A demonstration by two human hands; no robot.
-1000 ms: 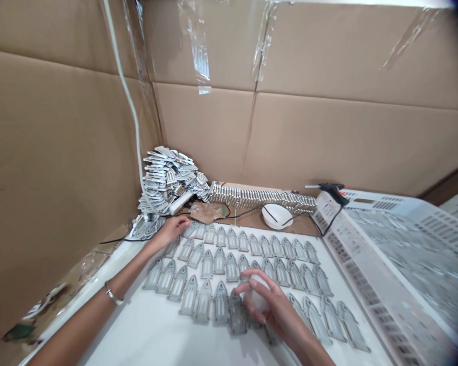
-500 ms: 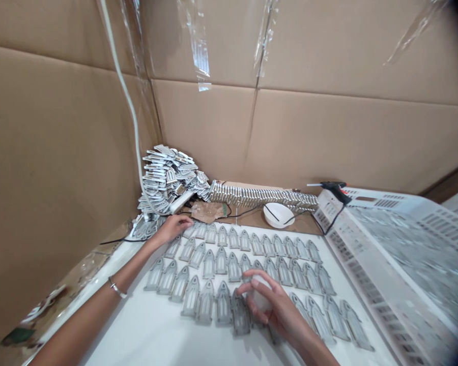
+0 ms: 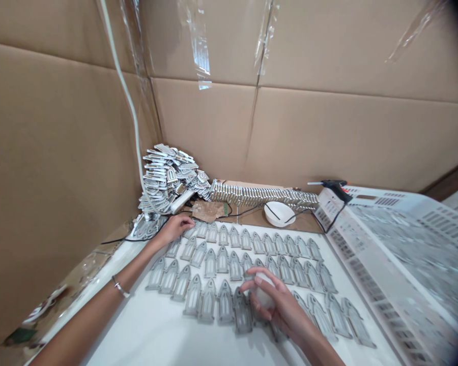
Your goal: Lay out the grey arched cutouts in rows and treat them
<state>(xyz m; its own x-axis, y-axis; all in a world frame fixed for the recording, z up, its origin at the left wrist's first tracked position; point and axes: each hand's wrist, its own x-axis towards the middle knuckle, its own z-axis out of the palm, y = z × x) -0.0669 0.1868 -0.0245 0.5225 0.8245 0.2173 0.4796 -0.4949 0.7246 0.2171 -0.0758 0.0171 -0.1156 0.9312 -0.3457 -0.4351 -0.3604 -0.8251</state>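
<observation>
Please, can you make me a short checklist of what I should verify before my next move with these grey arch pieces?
1. Right hand holds the white rounded object: ok.
2. Left hand lies relaxed at the far end of the rows: ok.
3. Grey arch-shaped pieces lie in rows on the white board: ok.
4. Darker arch piece beside the right hand sits out of line: not ok.
5. Hot glue gun lies away from the hands, near the white plastic crate: ok.
6. Glue gun heat: cannot tell.

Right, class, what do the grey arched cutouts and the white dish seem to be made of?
The arched cutouts look like stiff card or foam board with a dull grey face; stacked ones show pale edges. The dish looks like glossy plastic or ceramic, judging by its shine.
</observation>
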